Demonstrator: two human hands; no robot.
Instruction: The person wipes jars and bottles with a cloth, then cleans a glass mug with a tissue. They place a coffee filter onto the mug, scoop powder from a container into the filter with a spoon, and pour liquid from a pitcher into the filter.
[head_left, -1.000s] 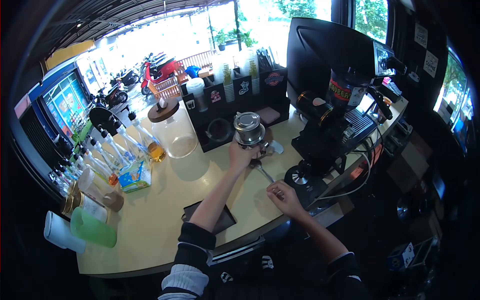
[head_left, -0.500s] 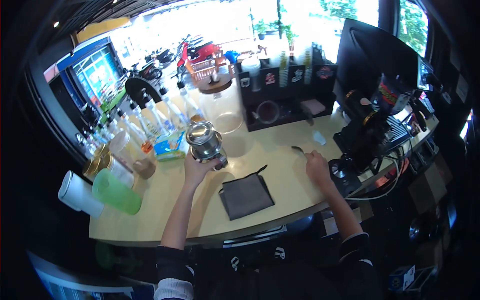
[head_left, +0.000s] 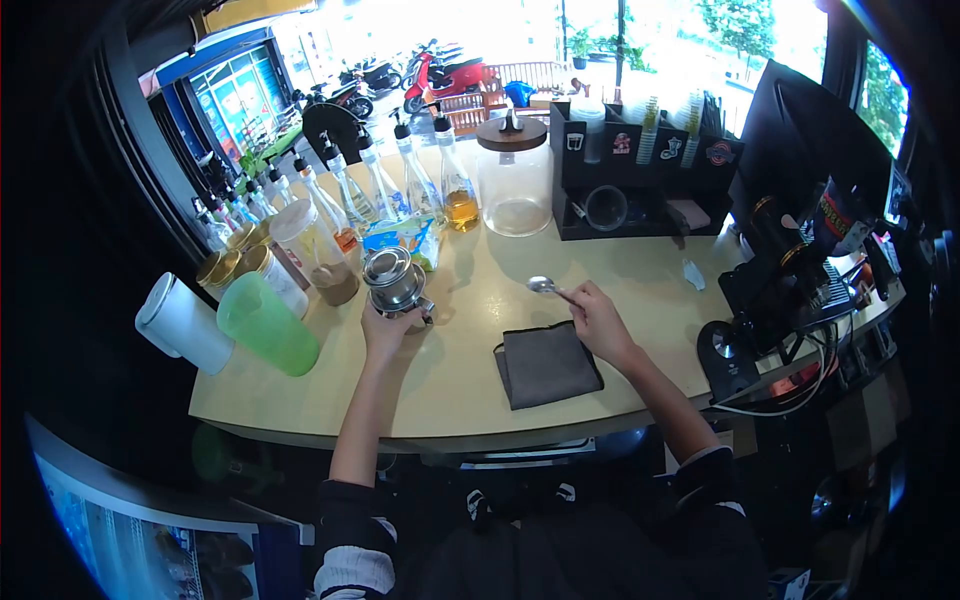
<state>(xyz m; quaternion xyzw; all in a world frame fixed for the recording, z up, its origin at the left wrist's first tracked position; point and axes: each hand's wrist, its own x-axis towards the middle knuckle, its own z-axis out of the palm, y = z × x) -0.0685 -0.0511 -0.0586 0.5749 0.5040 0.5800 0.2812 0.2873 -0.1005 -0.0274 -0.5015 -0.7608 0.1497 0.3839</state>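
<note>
My left hand (head_left: 388, 332) is wrapped round the lower part of a metal coffee dripper and cup (head_left: 393, 280) at the left of the counter. In my right hand (head_left: 600, 320), closed over its handle, is a metal spoon (head_left: 541, 285) with the bowl pointing left. A folded dark grey cloth (head_left: 550, 366) lies flat just below the spoon, beside my right wrist. Behind the dripper lies a blue and green packet (head_left: 405, 240), partly hidden by it.
Left stand a green pitcher (head_left: 268, 325), a white container (head_left: 182, 322) and a clear jug (head_left: 315, 252). Pump bottles (head_left: 382, 180) line the back, near a lidded glass jar (head_left: 516, 185). A black cup organizer (head_left: 640, 180) and black machine (head_left: 775, 290) stand right.
The camera view has turned right. My right hand has moved left with the spoon, nearer the cloth and dripper. My left hand still holds the dripper, now lower over the counter.
</note>
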